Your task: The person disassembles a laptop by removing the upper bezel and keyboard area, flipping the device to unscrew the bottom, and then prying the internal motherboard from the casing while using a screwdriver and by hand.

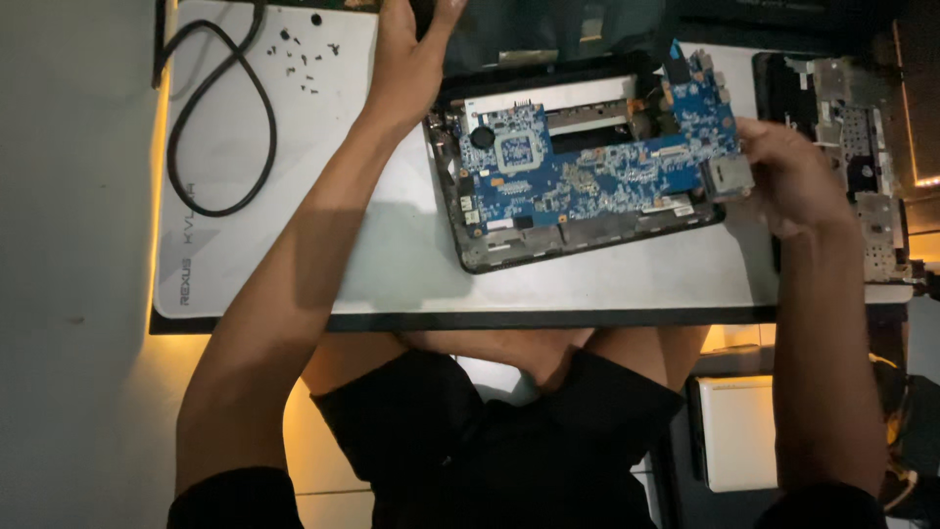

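Head view is showing the right hand (783, 181) pinching the right end of a blue circuit board (587, 162), fingers closed on its edge. That board is sitting tilted in a black laptop shell (578, 240) on the white tabletop (392, 264). The left hand (411, 54) is resting on the shell's top left corner, fingers partly open. Left of it, tiny screws (304, 64) and a black cable (220, 118) are lying.
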